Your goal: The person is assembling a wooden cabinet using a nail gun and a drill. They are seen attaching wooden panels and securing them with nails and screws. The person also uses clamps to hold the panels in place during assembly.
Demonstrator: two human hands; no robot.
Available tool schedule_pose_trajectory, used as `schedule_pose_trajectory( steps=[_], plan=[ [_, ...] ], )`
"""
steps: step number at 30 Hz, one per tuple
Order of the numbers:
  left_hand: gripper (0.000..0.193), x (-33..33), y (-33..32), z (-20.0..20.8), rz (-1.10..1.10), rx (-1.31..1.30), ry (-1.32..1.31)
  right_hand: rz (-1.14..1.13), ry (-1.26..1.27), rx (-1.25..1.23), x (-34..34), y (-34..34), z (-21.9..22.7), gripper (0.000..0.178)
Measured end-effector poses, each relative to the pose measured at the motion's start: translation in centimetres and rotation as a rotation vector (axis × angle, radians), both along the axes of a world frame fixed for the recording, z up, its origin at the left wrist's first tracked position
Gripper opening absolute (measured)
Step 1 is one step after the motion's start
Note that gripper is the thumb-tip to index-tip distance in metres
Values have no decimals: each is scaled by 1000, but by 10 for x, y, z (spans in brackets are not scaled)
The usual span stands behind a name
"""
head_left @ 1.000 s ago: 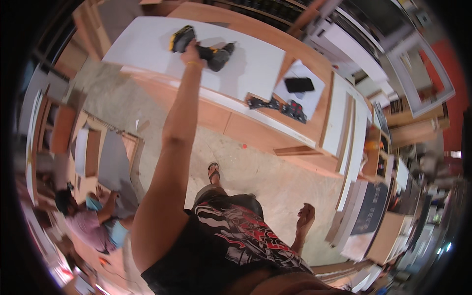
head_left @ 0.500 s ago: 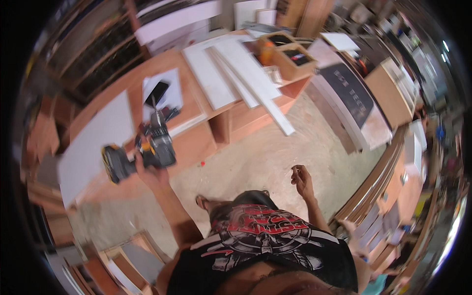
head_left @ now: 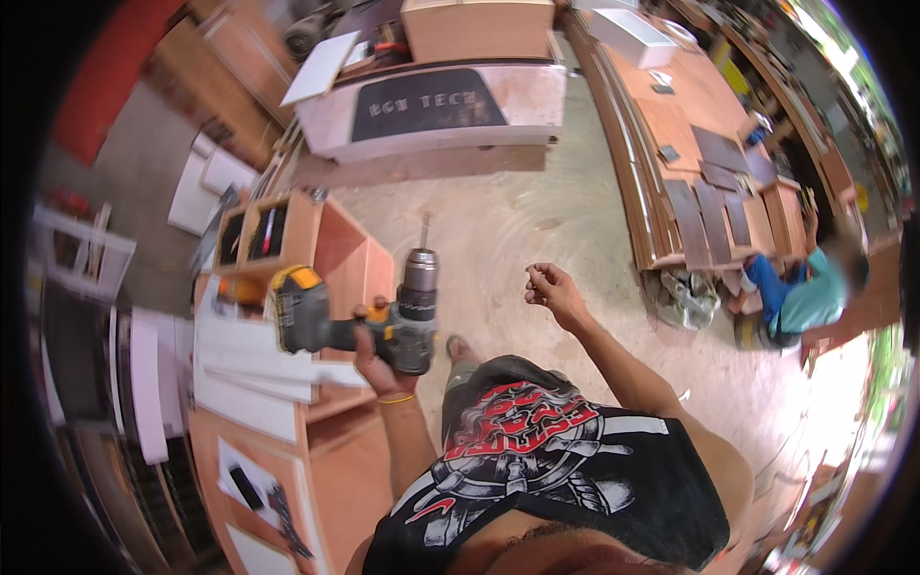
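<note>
Left hand [head_left: 379,374] gripping plastic drill [head_left: 410,337], cylindrical metal chuck [head_left: 421,271], right hand [head_left: 558,295] curled, contents unclear

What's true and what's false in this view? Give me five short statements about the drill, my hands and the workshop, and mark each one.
1. The left grip holds a drill. True.
2. The right grip is closed around the drill's battery. False: the right grip is apart from the drill.
3. The drill's bit points toward the top of the picture. True.
4. The phone is lying on the floor. False: the phone lies on a white sheet.
5. A person in a teal top sits on the right side of the picture. True.
</note>
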State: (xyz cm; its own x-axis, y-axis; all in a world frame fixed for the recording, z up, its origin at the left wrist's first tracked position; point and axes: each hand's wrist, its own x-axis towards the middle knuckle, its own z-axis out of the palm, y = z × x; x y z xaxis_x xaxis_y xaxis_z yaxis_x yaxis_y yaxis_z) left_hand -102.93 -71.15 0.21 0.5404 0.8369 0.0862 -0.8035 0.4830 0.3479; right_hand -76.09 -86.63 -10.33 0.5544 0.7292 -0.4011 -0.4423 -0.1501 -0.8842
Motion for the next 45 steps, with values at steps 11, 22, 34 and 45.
schedule_pose_trajectory(
  steps=[11, 22, 34, 45],
  plan=[
    [30, 240, 135, -66, -541, 35, 332, -545, 266, 95, 129, 45, -12, 27],
    [28, 425, 234, -23, -505, 474, 418, -576, 495, 485, 329, 207, 36, 16],
    [33, 628, 320, 18, -273, 468, 346, -304, 622, 512, 576, 372, 93, 16],
    [30, 773, 440, 12, -165, 428, 404, -260, 365, 373, 719, 511, 105, 16]
  ],
)
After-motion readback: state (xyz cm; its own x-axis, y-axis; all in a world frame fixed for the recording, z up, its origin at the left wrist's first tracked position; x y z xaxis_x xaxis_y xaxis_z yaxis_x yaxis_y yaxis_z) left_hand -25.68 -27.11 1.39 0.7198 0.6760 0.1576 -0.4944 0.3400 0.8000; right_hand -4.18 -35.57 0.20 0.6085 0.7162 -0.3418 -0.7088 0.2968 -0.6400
